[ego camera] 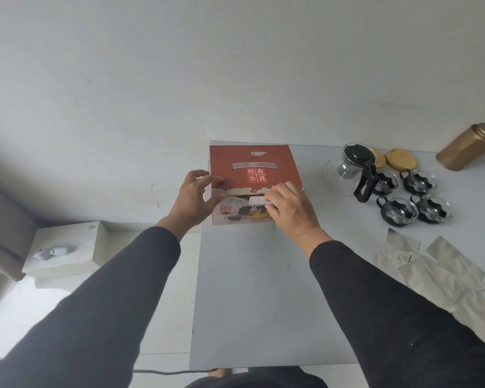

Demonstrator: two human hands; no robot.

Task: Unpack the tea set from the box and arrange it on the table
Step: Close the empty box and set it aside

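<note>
Room: plain white wall behind, pale floor to the left with a white carton (65,249) on it.
Bench: grey-white top (252,303), its far edge against the wall.
Box: red box (252,175) stands at the far left corner of the bench, top flap nearly down, a white tab showing at the front seam.
Left hand: left hand (195,198) grips the box's left front corner, fingers curled over the top edge.
Right hand: right hand (290,207) pinches the white tab at the front seam, fingers curled.
Tea set: glass teapot (353,172) with black lid and handle, four glass cups (415,196) in black holders just beside it, right of the box.
Behind: two wooden lids (401,159), a gold tin (468,147) by the wall.
Near right: crumpled wrapping papers (437,270).
</note>
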